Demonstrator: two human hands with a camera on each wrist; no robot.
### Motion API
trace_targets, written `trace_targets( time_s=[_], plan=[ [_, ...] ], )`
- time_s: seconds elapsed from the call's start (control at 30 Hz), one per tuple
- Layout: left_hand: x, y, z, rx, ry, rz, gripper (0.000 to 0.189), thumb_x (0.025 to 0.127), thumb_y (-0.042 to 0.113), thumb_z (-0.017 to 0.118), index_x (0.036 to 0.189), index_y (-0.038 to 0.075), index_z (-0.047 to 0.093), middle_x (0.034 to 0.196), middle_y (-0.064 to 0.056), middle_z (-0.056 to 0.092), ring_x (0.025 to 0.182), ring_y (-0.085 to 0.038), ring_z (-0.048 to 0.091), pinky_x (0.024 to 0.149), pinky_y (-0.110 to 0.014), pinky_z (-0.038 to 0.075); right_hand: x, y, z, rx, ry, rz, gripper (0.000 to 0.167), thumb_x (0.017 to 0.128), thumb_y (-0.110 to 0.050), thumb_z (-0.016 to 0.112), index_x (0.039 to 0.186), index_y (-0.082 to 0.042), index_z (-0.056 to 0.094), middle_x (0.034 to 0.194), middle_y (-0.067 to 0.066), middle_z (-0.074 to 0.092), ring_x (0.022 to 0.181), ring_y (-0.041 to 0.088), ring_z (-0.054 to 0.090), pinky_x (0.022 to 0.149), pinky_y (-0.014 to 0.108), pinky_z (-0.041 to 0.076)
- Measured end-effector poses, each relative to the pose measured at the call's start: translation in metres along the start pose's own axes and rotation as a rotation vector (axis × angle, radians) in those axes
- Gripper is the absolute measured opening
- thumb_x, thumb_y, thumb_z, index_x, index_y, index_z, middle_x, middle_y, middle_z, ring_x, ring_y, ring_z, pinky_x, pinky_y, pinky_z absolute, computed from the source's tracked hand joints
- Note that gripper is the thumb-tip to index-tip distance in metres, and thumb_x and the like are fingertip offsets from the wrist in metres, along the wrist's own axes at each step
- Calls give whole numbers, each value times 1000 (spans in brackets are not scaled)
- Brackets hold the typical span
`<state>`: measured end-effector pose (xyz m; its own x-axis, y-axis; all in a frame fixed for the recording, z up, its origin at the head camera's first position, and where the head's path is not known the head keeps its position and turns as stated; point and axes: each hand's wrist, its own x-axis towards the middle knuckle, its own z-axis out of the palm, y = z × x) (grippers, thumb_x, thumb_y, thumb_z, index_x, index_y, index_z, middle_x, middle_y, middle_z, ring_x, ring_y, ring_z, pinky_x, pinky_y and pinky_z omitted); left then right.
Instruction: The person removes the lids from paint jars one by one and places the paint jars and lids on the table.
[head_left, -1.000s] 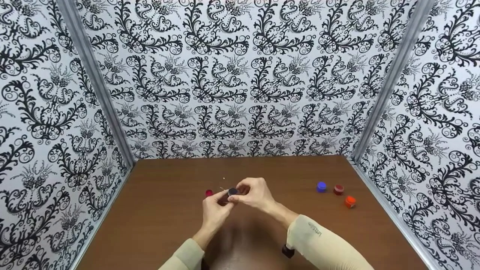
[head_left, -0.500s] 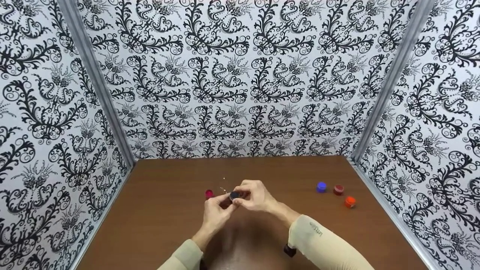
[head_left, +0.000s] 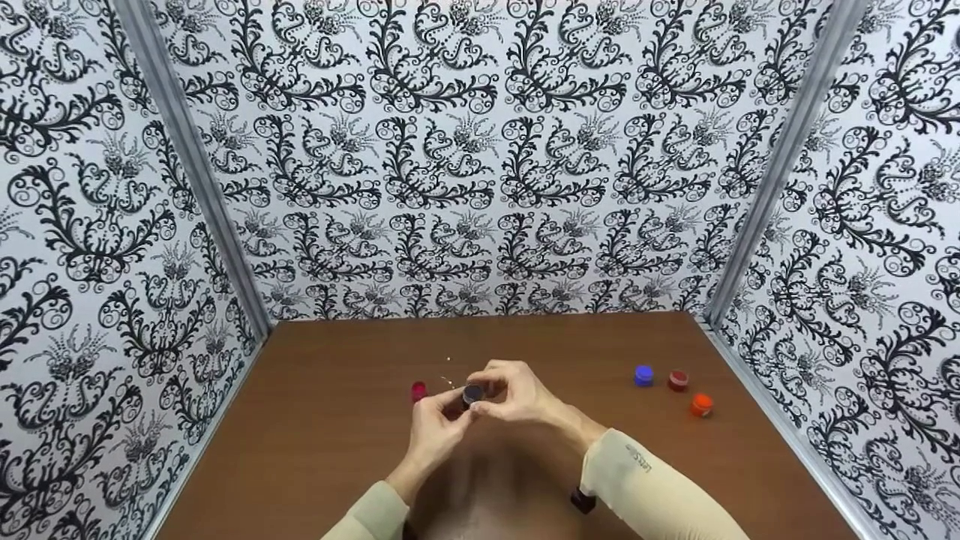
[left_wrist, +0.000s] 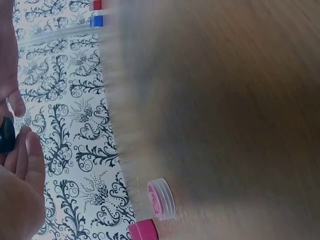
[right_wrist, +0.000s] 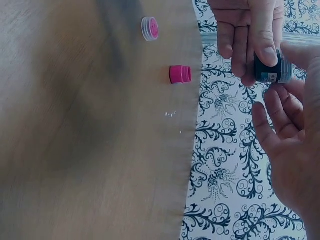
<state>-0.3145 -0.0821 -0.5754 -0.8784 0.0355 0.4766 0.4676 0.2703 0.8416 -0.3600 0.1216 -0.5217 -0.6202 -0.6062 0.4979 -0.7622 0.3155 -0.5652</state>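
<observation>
Both hands meet over the table around a small dark paint jar (head_left: 472, 394). In the right wrist view its dark body (right_wrist: 266, 72) carries a small label and a ribbed clear lid (right_wrist: 285, 70). My left hand (head_left: 437, 429) grips the body, its thumb laid along the side. With thumb and fingertips my right hand (head_left: 519, 393) pinches the jar at its lid end. Beyond the left hand stands a pink paint jar (right_wrist: 179, 74) without its lid. A clear ribbed lid with pink inside (right_wrist: 150, 28) lies on the table near it.
White specks (right_wrist: 170, 114) lie on the brown table (head_left: 330, 420) close to the pink jar. At the right stand a blue jar (head_left: 643, 376), a dark red jar (head_left: 678, 381) and an orange jar (head_left: 702, 406). Patterned walls (head_left: 465, 262) enclose the table's back and sides.
Both hands have shifted slightly right and down with the dark jar, whose round end now faces the head camera more. More of the pink jar and the white specks shows. The other jars have stayed put.
</observation>
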Motion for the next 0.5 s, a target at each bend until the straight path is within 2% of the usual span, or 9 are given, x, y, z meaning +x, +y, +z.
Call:
trace_targets(
  time_s=[0.13,0.23,0.37,0.5],
  plan=[
    [2,1,2,0,43,-15,26,92,15,94,115,7,88,103,-10,88,83,-4,77,76,-16,61,-2,-3,4,-62,117,51,49,86,-26,97,125,-2,82,93,14,80,78,21,75,73,27,65],
    [3,3,3,-14,57,-28,26,91,16,95,114,8,89,102,-10,89,82,-3,77,75,-16,61,-3,-4,6,-54,186,111,44,83,-30,101,114,-4,84,92,10,82,75,9,72,71,22,62],
    [2,3,5,-29,62,-40,24,90,13,95,113,10,89,102,-9,89,83,-4,79,75,-16,62,-3,-6,10,-19,226,146,37,82,-34,102,99,-8,82,86,8,82,71,0,67,67,21,60],
    [2,4,5,-32,61,-53,23,90,10,94,113,10,89,102,-9,89,83,-5,79,75,-16,62,-4,-7,11,-25,241,145,35,81,-34,103,94,-10,81,82,8,81,69,-2,65,65,22,60]
  ],
)
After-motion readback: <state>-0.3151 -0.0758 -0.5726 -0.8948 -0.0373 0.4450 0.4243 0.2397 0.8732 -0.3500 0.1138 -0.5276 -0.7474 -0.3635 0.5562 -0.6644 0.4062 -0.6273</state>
